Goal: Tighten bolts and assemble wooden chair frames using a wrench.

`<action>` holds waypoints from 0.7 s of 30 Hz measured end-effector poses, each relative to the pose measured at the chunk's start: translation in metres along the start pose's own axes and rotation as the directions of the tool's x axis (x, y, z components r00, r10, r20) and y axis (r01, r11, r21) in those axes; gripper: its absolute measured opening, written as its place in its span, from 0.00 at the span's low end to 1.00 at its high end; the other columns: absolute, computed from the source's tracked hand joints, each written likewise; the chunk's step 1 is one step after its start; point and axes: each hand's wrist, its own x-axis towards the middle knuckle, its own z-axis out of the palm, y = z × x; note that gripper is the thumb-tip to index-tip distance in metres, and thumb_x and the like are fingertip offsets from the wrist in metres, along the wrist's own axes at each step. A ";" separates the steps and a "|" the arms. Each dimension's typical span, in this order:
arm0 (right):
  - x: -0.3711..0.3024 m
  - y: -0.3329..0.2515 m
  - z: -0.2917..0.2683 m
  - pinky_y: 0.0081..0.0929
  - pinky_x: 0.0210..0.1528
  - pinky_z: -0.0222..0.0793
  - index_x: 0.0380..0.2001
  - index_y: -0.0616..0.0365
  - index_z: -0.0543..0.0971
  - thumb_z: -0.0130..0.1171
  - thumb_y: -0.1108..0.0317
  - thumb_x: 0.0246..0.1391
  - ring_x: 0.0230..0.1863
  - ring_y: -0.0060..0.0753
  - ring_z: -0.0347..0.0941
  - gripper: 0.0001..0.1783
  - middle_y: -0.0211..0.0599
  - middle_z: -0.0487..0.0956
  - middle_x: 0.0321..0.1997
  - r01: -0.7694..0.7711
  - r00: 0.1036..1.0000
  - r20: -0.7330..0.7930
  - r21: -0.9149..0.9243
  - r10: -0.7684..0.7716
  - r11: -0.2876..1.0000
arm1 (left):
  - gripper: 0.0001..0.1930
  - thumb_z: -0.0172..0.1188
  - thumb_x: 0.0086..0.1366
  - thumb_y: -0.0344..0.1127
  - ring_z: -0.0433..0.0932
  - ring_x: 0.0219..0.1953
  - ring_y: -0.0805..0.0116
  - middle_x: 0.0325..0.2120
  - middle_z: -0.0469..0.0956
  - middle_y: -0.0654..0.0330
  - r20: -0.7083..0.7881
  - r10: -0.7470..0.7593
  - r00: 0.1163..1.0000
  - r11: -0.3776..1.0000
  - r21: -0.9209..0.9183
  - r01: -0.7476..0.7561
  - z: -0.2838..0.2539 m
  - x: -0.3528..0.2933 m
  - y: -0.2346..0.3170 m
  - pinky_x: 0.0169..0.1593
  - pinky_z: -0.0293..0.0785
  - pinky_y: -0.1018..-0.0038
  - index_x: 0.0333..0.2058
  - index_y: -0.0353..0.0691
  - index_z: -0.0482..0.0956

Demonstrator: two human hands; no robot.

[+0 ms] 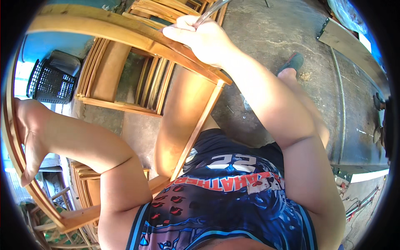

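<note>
A varnished wooden frame (83, 20) with long rails stands tilted before me, across the left half of the view. My left hand (33, 135) is wrapped round its far-left rail, thumb along the near face; the fingertips are partly hidden behind the wood. Over the upper rail, my right hand (204, 39) is closed on a slender, shiny greyish tool (210, 11). The tool's shaft points up and right, out of the picture, and its kind cannot be made out. The thumb of this hand lies close to the rail.
Stacked wooden frames (102, 79) stand behind the held one, with more at the lower left. A black plastic basket (50, 81) sits at the far left. Right of my shoe (293, 62), a pole (339, 96) and a long board (350, 43) lie on the concrete floor.
</note>
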 end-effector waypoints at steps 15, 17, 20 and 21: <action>-0.039 -0.036 0.043 0.21 0.50 0.74 0.20 0.51 0.59 0.65 0.75 0.62 0.46 0.23 0.79 0.25 0.39 0.85 0.40 0.166 0.982 -0.121 0.206 -0.143 0.964 | 0.14 0.68 0.63 0.22 0.82 0.41 0.69 0.41 0.82 0.56 -0.285 -0.474 0.833 0.354 0.804 0.477 -0.016 -0.139 -0.027 0.47 0.78 0.74 0.46 0.29 0.77; -0.041 -0.036 0.041 0.21 0.50 0.74 0.20 0.51 0.59 0.66 0.74 0.62 0.45 0.22 0.79 0.25 0.39 0.85 0.40 0.170 0.981 -0.122 0.159 -0.151 0.973 | 0.14 0.69 0.63 0.23 0.82 0.40 0.71 0.40 0.83 0.56 -0.316 -0.506 0.802 0.295 0.811 0.506 -0.011 -0.141 -0.023 0.47 0.77 0.76 0.46 0.28 0.78; -0.044 -0.036 0.046 0.25 0.41 0.76 0.18 0.54 0.59 0.67 0.72 0.61 0.38 0.23 0.80 0.26 0.37 0.84 0.33 0.231 0.961 -0.182 0.113 -0.208 0.966 | 0.13 0.70 0.63 0.24 0.82 0.40 0.72 0.40 0.84 0.56 -0.311 -0.501 0.808 0.246 0.844 0.477 -0.003 -0.140 -0.019 0.46 0.77 0.77 0.44 0.27 0.79; -0.047 -0.039 0.046 0.25 0.41 0.75 0.18 0.54 0.60 0.67 0.72 0.61 0.38 0.23 0.79 0.26 0.37 0.83 0.32 0.251 0.954 -0.199 0.109 -0.226 0.962 | 0.13 0.71 0.62 0.24 0.82 0.39 0.72 0.39 0.84 0.56 -0.287 -0.506 0.814 0.223 0.868 0.445 -0.001 -0.139 -0.018 0.46 0.76 0.78 0.43 0.26 0.80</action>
